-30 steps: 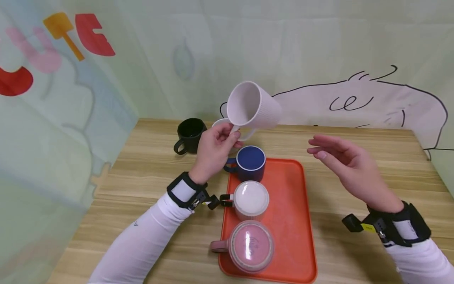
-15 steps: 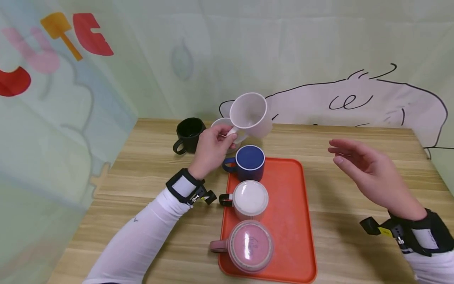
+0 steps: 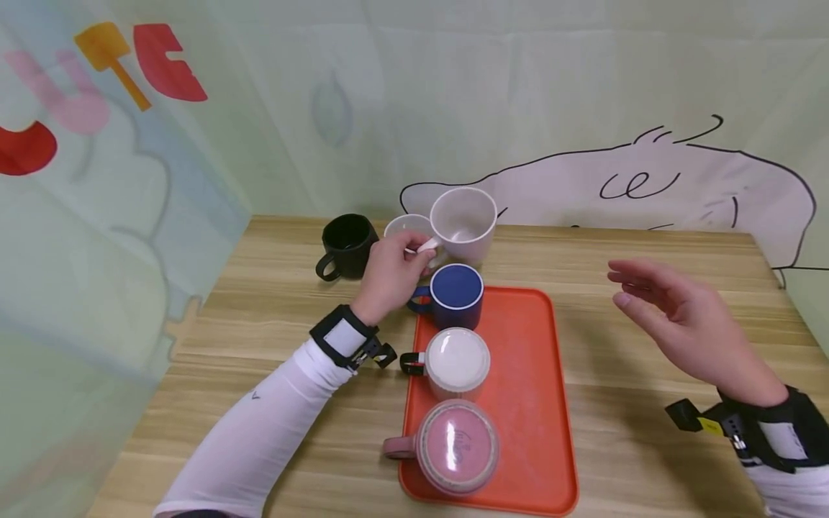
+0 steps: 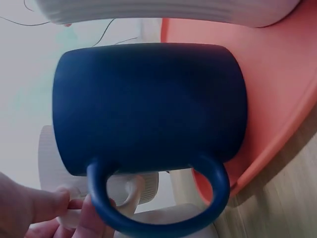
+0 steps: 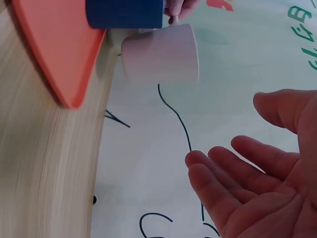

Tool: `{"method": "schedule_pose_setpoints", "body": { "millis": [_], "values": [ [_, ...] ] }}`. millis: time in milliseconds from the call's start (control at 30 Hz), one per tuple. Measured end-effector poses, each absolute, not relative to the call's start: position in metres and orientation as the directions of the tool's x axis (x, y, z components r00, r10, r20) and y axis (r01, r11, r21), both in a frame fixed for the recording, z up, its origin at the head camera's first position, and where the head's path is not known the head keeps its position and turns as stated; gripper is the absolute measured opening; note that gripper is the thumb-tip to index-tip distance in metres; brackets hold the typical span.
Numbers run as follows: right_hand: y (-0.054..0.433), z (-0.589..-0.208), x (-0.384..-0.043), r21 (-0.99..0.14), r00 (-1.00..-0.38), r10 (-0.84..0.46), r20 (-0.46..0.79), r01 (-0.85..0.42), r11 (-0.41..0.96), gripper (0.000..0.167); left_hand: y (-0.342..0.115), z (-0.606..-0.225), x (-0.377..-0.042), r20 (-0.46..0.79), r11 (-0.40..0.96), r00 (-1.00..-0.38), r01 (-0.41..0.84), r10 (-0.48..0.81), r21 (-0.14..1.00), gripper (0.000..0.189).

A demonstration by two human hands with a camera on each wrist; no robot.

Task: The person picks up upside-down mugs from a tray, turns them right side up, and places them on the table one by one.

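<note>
My left hand [image 3: 391, 273] pinches the handle of a white ribbed mug [image 3: 471, 248] at the back of the table. Its mouth faces up, and I cannot tell whether its base touches the wood. Directly in front of it a dark blue mug [image 3: 458, 309] stands on the orange tray [image 3: 524, 403], its handle to the left; it fills most of the left wrist view [image 4: 148, 109]. Another white cup [image 3: 404, 224] is partly hidden behind my left hand. My right hand [image 3: 686, 324] hovers right of the tray, fingers relaxed, holding nothing.
Further down the tray's left side are an upside-down white mug [image 3: 458, 360] with a black handle and an upside-down pink mug [image 3: 458, 450]. A black mug [image 3: 350, 244] stands upright at the back left. A printed curtain [image 3: 557, 86] hangs behind the table [image 3: 278, 338].
The white ribbed mug has come down and turned from tilted to upright in my left hand. My right hand has drawn back to the right. The tray mugs stay put.
</note>
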State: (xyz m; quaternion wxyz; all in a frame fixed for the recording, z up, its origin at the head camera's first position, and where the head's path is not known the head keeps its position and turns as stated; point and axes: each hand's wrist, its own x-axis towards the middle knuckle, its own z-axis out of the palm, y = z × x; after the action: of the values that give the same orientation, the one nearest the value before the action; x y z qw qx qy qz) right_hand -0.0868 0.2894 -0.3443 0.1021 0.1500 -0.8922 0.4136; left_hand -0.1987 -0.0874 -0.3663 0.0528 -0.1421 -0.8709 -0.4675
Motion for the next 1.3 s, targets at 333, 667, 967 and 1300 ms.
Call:
{"method": "schedule_pose_setpoints", "body": {
  "millis": [333, 667, 967, 1300],
  "values": [
    [0.296, -0.353, -0.081, -0.452, -0.889, -0.358, 0.286, -0.454, 0.768, 0.065, -0.084, -0.374, -0.203, 0.259, 0.574, -0.941, 0.338, 0.216, 0.746, 0.018],
    [0.294, -0.368, -0.07, -0.359, -0.862, -0.428, 0.272, -0.504, 0.786, 0.071, -0.081, -0.379, -0.203, 0.245, 0.595, -0.945, 0.326, 0.215, 0.735, 0.02],
    [0.297, -0.379, -0.061, -0.291, -0.838, -0.462, 0.289, -0.537, 0.792, 0.077, -0.079, -0.384, -0.203, 0.257, 0.613, -0.942, 0.334, 0.214, 0.716, 0.021],
    [0.302, -0.387, -0.055, -0.284, -0.857, -0.448, 0.256, -0.509, 0.812, 0.08, -0.078, -0.39, -0.205, 0.252, 0.609, -0.945, 0.326, 0.206, 0.723, 0.02]
  ]
}}
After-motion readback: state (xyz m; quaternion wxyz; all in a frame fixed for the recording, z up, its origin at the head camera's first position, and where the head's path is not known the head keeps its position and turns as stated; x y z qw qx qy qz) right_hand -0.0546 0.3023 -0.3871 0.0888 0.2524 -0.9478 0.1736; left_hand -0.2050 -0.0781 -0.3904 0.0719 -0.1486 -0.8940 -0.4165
